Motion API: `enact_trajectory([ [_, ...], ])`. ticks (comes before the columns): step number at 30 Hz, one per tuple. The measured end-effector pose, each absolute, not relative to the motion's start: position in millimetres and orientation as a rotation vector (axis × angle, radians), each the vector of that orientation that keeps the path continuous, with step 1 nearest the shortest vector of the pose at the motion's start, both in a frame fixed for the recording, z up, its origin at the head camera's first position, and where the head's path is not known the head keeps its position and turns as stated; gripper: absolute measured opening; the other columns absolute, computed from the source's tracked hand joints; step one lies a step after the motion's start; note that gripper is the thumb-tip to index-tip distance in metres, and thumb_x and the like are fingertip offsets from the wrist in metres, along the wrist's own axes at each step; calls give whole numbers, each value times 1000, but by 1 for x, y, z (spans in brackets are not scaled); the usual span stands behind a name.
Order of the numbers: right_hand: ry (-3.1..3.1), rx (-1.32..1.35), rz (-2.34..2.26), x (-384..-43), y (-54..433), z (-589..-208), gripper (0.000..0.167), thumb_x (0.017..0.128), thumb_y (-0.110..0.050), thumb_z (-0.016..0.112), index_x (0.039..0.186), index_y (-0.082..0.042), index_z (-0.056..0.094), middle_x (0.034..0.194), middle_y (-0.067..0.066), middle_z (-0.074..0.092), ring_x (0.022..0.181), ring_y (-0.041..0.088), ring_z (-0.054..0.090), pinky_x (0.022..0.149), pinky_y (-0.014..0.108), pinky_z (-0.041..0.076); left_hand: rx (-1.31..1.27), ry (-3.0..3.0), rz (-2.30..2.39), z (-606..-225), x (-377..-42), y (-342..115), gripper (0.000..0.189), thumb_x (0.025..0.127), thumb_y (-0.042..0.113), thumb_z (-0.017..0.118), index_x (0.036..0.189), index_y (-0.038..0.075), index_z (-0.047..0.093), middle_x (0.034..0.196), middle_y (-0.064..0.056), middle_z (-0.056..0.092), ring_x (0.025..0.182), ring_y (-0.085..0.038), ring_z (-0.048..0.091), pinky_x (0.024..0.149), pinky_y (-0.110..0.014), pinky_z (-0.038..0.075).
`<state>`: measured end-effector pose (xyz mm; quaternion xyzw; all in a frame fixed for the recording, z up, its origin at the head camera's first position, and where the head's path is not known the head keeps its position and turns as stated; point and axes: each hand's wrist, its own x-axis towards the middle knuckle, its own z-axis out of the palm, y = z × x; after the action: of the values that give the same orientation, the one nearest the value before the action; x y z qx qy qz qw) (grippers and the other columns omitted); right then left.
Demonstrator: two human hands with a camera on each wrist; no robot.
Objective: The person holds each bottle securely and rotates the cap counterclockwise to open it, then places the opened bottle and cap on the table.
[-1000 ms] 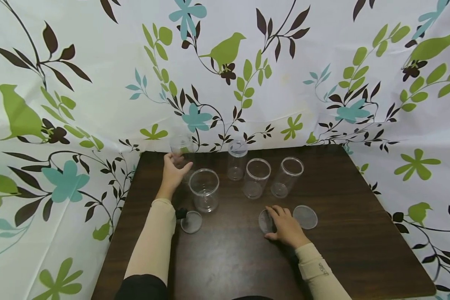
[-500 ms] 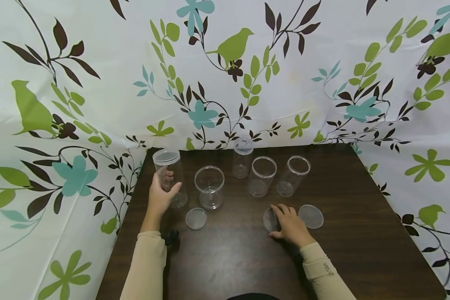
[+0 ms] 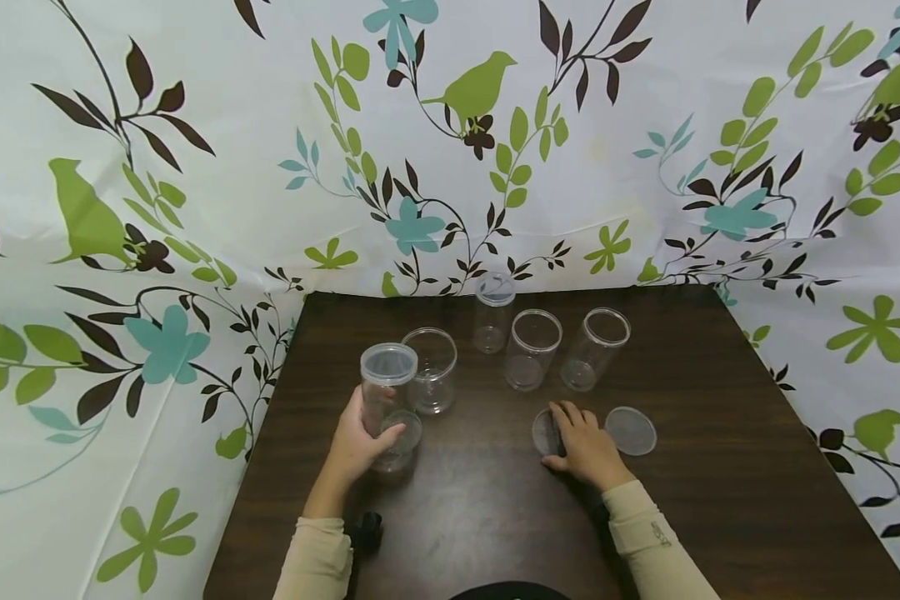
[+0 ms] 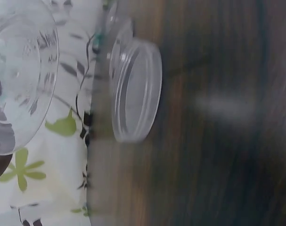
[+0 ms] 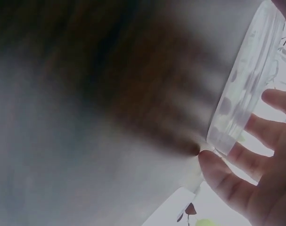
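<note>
Your left hand (image 3: 356, 437) is wrapped around a tall clear jar (image 3: 378, 404) with a lid on top, and holds it over the left part of the brown table (image 3: 487, 517). The jar's round bottom shows in your left wrist view, up off the table. One loose lid (image 4: 139, 92) lies flat near this jar, and in the head view you see it through the jar's clear side. Just behind stands a wide jar (image 3: 437, 367) with no lid. Your right hand (image 3: 588, 450) is loose, with its fingers spread at the edge of a second lid (image 3: 544, 433); you cannot tell if they press on it. A third lid (image 3: 631, 431) lies just to the right of that hand. Farther back stand two open jars (image 3: 532, 354), side by side, and a thin jar (image 3: 493, 321) with a lid on.
</note>
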<state>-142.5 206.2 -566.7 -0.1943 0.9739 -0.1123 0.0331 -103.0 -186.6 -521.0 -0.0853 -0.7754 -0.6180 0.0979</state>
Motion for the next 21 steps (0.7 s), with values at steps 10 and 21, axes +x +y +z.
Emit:
enact_trajectory([
  [10, 3154, -819, -694, -138, 178, -545, 94, 77, -41, 88, 146, 6, 44, 143, 29, 48, 129, 46, 47, 93, 61, 48, -432, -2437, -1793, -534, -98, -139, 78, 77, 15, 87, 142, 3, 44, 127, -15, 63, 117, -33, 61, 100, -50, 49],
  [21, 2277, -881, -2041, -121, 113, -504, 82, 99, -39, 66, 156, 2, 24, 152, 30, 39, 137, 46, 42, 107, 31, 44, -413, -2598, -1593, -541, -99, -101, 88, 73, 31, 91, 143, 5, 44, 132, -9, 58, 119, -23, 58, 102, -48, 47],
])
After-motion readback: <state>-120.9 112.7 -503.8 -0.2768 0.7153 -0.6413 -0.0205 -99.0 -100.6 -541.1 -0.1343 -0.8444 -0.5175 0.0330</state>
